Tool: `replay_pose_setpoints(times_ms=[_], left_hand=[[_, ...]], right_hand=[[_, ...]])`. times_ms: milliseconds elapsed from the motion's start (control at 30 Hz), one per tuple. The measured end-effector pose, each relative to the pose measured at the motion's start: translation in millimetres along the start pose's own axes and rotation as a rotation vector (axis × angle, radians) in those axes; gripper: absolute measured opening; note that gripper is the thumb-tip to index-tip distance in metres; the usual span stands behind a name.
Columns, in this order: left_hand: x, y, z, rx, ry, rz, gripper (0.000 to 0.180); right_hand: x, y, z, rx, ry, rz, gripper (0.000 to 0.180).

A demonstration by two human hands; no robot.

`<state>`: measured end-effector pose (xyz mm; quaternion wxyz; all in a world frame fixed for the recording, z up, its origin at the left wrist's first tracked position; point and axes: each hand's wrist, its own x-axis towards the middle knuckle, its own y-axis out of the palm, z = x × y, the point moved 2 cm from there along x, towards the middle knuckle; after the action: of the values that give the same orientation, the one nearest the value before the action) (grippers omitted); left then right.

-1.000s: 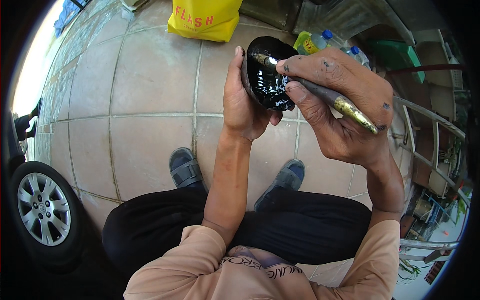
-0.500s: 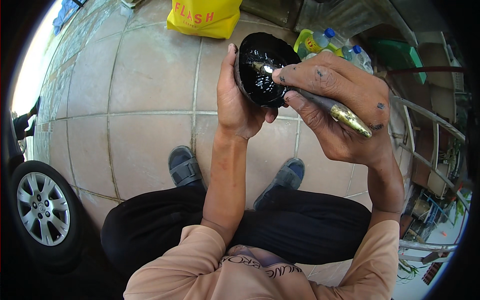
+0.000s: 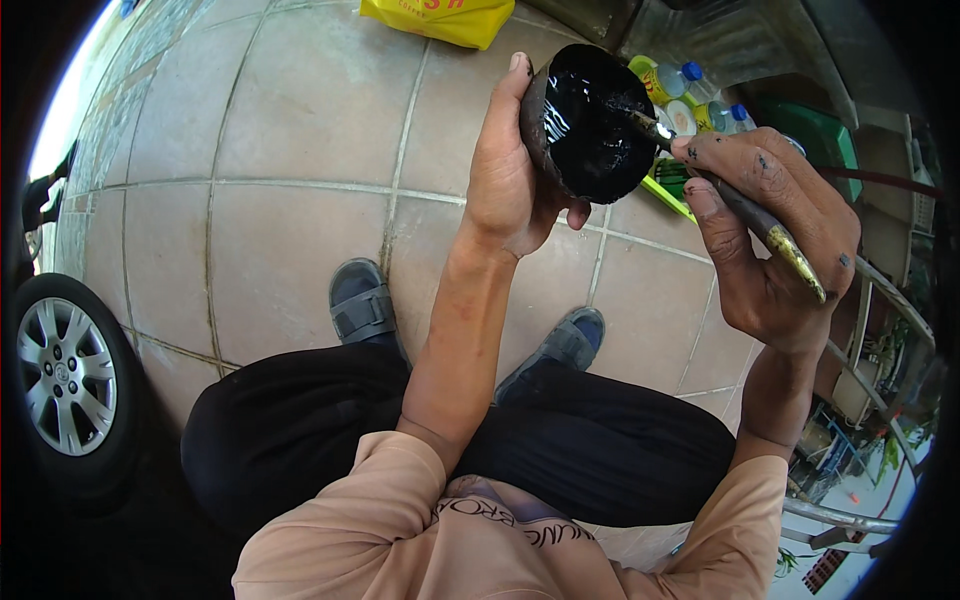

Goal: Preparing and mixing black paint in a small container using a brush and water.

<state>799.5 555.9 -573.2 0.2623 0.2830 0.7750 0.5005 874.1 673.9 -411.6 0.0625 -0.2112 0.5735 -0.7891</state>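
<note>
My left hand (image 3: 503, 180) is closed around the outside of a round bowl (image 3: 585, 130), thumb along its left wall and fingers underneath. The bowl is tilted so its glossy, wet-looking black inside faces up; its outer wall is dull dark brown. In my right hand (image 3: 785, 225) is a paintbrush (image 3: 745, 208), pinched between thumb and fingers. Its handle is dark with a worn gold end and slants down to the right. The brush's metal collar is over the bowl's right rim; its tip meets the black inside. Dark smudges mark my right fingers.
A yellow bag (image 3: 445, 18) stands on the tiled floor (image 3: 300, 120) ahead. Plastic bottles with blue caps (image 3: 690, 72) sit in a light-green tray (image 3: 668, 200) beyond the bowl. A car wheel (image 3: 68, 365) is at left; metal rails (image 3: 895, 300) run along the right.
The brush has moved from the bowl's middle to its right side, and my right hand has shifted right. The bowl and my left hand sit slightly farther up and right in view.
</note>
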Motion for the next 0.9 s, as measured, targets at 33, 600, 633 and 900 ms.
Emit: replay_pose_setpoints(times_ms=[33,600,633,900], left_hand=[[0.2,-1.8,0.8,0.013,0.014,-0.001,0.065],[-0.9,2.9,2.6,-0.065,0.004,0.026,0.07],[-0.8,2.8,2.5,-0.046,0.003,0.023,0.07],[-6.9,6.0,-3.9,-0.025,0.024,-0.013,0.066]], right_hand=[[0.0,0.4,0.5,-0.011,0.007,-0.007,0.019],[-9.3,3.7,-15.5,0.489,0.263,-0.257,0.021],[-7.9,4.3,-14.5,0.548,0.305,-0.246,0.022],[-3.1,21.1,-16.3,0.649,0.375,-0.165,0.018]])
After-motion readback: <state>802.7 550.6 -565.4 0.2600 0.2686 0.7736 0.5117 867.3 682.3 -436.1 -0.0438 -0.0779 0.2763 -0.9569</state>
